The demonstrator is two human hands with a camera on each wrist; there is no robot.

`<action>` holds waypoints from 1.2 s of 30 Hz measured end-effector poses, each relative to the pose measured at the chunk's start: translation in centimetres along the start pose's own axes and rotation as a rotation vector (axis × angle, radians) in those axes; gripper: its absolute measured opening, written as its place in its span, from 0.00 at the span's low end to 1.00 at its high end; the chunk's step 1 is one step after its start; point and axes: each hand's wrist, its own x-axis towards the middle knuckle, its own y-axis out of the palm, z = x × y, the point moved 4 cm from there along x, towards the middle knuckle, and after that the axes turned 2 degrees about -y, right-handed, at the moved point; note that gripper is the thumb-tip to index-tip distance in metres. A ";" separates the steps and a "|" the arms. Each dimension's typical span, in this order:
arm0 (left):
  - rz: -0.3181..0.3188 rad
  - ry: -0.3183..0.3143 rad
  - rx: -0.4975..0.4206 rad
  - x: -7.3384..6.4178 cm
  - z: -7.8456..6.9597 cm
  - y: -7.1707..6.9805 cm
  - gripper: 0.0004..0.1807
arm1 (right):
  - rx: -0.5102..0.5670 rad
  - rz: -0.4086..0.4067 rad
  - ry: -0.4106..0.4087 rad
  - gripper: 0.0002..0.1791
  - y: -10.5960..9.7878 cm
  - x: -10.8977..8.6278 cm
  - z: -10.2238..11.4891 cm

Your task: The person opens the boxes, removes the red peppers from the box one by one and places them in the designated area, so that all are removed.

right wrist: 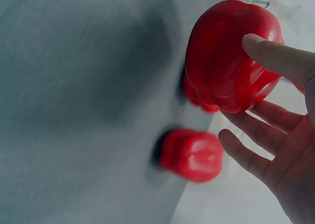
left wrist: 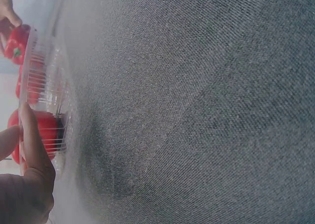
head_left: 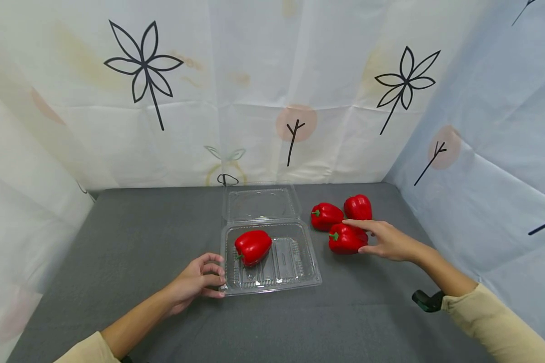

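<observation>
My left hand (head_left: 193,282) pinches the left rim of a clear plastic clamshell container (head_left: 295,275), with the thumb and a finger on either side of the edge in the left wrist view. The container lies with its lid (head_left: 261,204) folded back. Inside, toward the left, one red bell pepper (head_left: 253,247) rests on its side. My right hand (head_left: 388,241) grips another red bell pepper (right wrist: 226,56), its thumb on one side and fingertips on the other. Just behind it are two more red bell peppers, a left one (head_left: 326,217) and a right one (head_left: 358,207).
A dark grey cloth (head_left: 154,227) covers the table. Patterned fabric (head_left: 254,91) hangs as a wall behind it, and more fabric (head_left: 495,151) hangs at the right. A black strap (head_left: 428,301) shows at my right wrist, by the beige sleeve.
</observation>
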 end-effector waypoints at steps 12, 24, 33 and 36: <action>-0.011 -0.012 0.006 -0.1 0.0 0.0 0.31 | 0.003 0.007 0.073 0.38 -0.2 -2.4 -4.1; -0.010 -0.012 0.001 0.0 -0.1 0.1 0.31 | 0.072 0.009 0.067 0.38 -0.3 -3.3 -7.0; -0.015 -0.021 0.007 -0.1 -0.2 0.1 0.30 | 0.079 0.001 0.028 0.37 -0.4 -3.4 -6.9; -0.014 -0.020 0.006 -0.1 -0.1 0.1 0.30 | 0.085 0.002 0.019 0.37 -0.4 -3.3 -6.9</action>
